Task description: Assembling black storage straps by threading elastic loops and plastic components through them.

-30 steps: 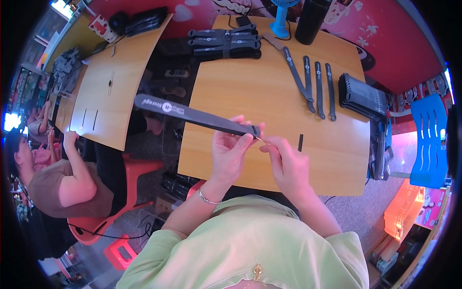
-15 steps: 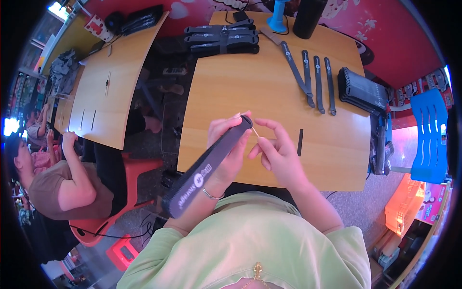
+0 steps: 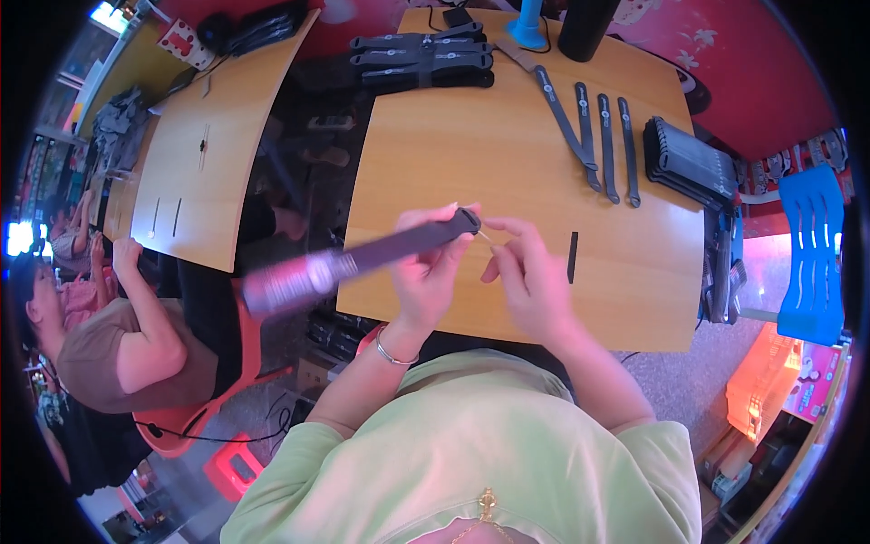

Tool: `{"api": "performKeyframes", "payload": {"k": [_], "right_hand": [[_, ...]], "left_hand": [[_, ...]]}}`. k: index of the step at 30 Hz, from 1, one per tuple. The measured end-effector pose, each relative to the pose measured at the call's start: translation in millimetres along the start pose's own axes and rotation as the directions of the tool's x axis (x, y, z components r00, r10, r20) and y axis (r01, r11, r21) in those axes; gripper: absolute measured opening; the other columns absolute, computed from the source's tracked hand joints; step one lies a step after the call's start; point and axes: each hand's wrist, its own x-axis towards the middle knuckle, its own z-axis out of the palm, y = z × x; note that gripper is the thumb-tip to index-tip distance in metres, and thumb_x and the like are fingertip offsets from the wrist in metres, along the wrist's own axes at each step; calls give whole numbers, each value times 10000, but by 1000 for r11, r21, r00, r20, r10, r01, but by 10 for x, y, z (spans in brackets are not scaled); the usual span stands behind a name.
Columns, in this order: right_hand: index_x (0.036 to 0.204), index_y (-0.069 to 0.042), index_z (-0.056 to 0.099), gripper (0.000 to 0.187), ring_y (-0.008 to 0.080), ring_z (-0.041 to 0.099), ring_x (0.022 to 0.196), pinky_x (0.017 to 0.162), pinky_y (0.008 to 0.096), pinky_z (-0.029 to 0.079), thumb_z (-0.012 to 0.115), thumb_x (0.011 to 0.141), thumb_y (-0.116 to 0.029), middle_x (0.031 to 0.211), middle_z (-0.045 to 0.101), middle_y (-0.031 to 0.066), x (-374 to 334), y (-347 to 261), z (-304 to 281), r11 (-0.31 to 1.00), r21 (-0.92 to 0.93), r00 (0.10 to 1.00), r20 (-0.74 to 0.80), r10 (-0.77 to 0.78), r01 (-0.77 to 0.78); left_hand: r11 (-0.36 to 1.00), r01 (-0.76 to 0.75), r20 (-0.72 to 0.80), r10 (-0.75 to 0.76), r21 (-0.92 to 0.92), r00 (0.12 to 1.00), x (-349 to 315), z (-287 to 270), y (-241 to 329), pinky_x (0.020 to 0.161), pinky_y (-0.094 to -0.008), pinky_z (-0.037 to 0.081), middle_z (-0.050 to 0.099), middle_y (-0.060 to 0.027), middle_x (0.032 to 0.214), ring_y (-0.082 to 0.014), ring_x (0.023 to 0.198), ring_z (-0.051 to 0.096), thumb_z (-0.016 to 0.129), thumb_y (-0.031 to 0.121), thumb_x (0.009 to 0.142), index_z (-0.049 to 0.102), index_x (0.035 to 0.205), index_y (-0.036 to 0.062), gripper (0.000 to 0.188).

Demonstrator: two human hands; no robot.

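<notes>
The orange crate (image 3: 754,385) stands at right, its contents not discernible. The left grip (image 3: 426,276) is clamped on a dark strap (image 3: 376,254) above the surface's (image 3: 435,168) near side, and the right grip (image 3: 536,288) pinches a thin stick (image 3: 487,238) by the strap's slotted end. Beyond lie loose straps (image 3: 607,150) and a tied bundle (image 3: 426,62), before a pink wall (image 3: 770,95).

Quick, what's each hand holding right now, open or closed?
Left hand: closed, holding a dark strap near one end.
Right hand: fingers closed on a thin pale stick.
</notes>
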Motion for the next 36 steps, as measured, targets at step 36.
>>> {"api": "performKeyframes", "payload": {"k": [36], "right_hand": [[1094,-65,478,195,195,667,673,551,272,479,519,904,-52,768,653,107,145,-36,-17,993,107,996,-78,-50,58]], "left_hand": [[713,598,257,-540,-366,801,247,-147,93,855,-317,518,587,-120,1105,-194,973,608,537,47,904,424,1284,-24,402]]}}
